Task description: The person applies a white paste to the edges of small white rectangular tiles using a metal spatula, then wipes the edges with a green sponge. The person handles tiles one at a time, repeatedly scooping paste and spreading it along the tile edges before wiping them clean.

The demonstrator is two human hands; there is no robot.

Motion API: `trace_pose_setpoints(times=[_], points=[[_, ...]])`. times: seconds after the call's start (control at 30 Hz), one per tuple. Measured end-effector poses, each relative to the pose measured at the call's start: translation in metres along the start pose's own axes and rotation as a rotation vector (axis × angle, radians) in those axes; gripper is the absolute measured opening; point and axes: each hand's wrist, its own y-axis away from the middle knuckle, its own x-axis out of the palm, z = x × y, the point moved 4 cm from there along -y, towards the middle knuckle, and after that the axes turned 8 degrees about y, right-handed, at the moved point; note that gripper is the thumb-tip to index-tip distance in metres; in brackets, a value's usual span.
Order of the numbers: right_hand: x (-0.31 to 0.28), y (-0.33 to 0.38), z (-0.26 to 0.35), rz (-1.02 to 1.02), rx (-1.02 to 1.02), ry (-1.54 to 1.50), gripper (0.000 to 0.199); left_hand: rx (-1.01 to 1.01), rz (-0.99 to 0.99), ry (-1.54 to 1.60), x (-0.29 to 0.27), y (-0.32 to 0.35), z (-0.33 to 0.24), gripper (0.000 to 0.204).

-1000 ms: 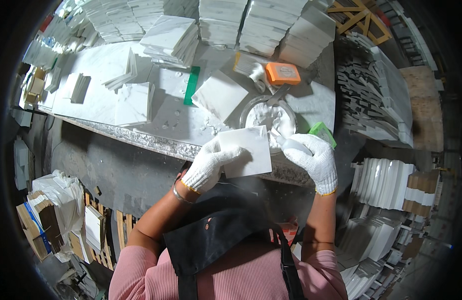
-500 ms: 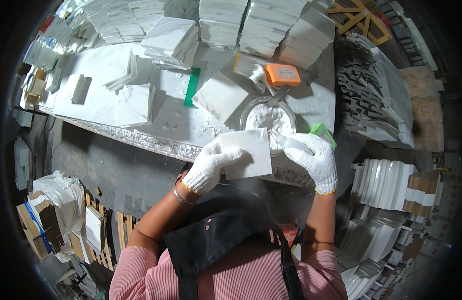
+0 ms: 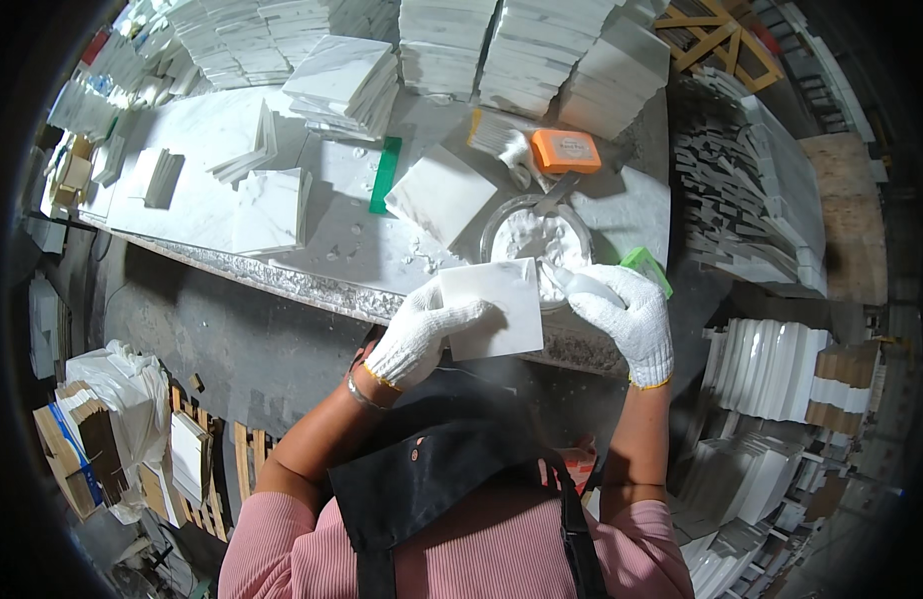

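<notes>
The left grip (image 3: 416, 334), in a white knit glove, is closed around the left edge of a white square tile (image 3: 496, 311), its thumb lying across the upper face. The tile is at the near edge of the table (image 3: 346, 265), just left of the right grip (image 3: 626, 314). That one, gloved alike, is wrapped around the pale handle of a small tool (image 3: 595, 289), whose tip points left toward the tile's right edge; whether they touch, I cannot tell. Just beyond the tile stands a round bowl (image 3: 486, 243) of white paste (image 3: 519, 236), with a scraper (image 3: 558, 191) leaning in its far side. Farther back lie an orange box (image 3: 566, 152) and, left of it, a spare glove (image 3: 496, 133). A bright green block (image 3: 645, 269) sits right of the bowl; to its left are a veined tile (image 3: 441, 195) and a green strip (image 3: 385, 176)
</notes>
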Motion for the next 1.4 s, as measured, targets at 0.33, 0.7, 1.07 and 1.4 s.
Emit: trace_pose_setpoints(times=[0.33,0.7,1.07,1.4], points=[[0.001,-0.001,-0.001,-0.009,-0.039,0.018,0.03,0.015,0.017,-0.021,0.0,-0.002,0.0,0.049],[-0.004,0.0,-0.013,-0.053,0.123,-0.132,0.029,0.002,0.019,-0.019,0.0,-0.002,-0.001,0.046],[-0.037,-0.052,-0.102,-0.284,0.185,0.111,0.035,0.013,-0.005,0.016,-0.003,-0.01,0.0,0.043],[-0.018,-0.085,-0.14,-0.163,0.177,0.163,0.04,0.009,-0.003,-0.063,-0.001,-0.014,-0.009,0.044]])
